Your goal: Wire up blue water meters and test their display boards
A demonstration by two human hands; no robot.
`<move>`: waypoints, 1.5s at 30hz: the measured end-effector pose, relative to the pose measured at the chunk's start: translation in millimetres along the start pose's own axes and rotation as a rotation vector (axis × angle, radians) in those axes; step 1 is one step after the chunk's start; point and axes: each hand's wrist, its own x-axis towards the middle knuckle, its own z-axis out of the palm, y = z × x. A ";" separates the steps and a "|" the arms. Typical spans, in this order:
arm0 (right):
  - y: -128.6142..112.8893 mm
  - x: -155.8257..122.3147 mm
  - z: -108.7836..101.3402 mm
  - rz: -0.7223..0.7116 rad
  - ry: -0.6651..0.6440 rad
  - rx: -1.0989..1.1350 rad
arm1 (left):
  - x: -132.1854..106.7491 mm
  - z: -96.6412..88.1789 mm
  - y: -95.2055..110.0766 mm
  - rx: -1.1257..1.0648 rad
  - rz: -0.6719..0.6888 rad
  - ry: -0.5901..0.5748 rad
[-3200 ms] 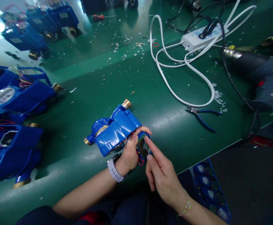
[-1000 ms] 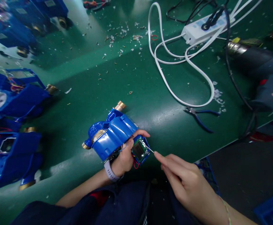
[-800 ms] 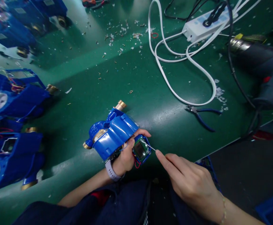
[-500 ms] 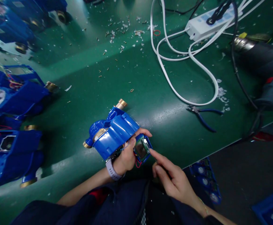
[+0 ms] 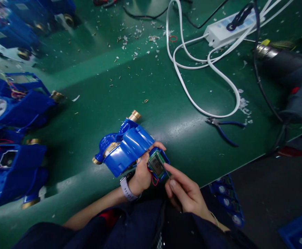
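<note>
A blue water meter (image 5: 128, 147) with brass pipe ends lies tilted on the green bench. Beside its housing, my left hand (image 5: 143, 174) is closed around a small display module (image 5: 157, 165), a green circuit board and grey screen in a blue frame. Dark digits show on the screen, and red wires (image 5: 155, 180) loop out below it. My right hand (image 5: 187, 193) is pinched around a thin metal tool (image 5: 167, 172), mostly hidden by the fingers. Its index fingertip is at the module's right edge; I cannot tell whether it touches.
More blue meters (image 5: 13, 166) stand along the left. Blue-handled cutters (image 5: 226, 129) lie to the right, near a heat gun (image 5: 291, 69). A white power strip (image 5: 228, 29) and looped cable (image 5: 200, 65) lie behind, with scattered screws and scraps. The bench edge (image 5: 234, 171) runs along the lower right.
The display module has turned slightly, and digits now show on its screen. My right hand has shifted a little left, and the thin tool shows more. The meter has barely moved.
</note>
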 end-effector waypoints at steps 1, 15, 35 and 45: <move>-1.7 -0.2 0.1 0.034 0.003 0.029 | -0.2 0.3 0.0 -0.008 0.003 0.002; -45.4 18.1 -15.2 -0.232 -0.109 -0.772 | 1.0 -3.3 5.5 0.042 -0.063 -0.169; -69.1 -21.2 -52.9 -0.497 -0.108 -1.014 | 0.5 -5.2 13.1 0.119 -0.069 -0.194; -72.4 -17.1 -45.7 -0.451 -0.115 -1.154 | -0.6 -7.4 10.7 0.151 -0.064 -0.203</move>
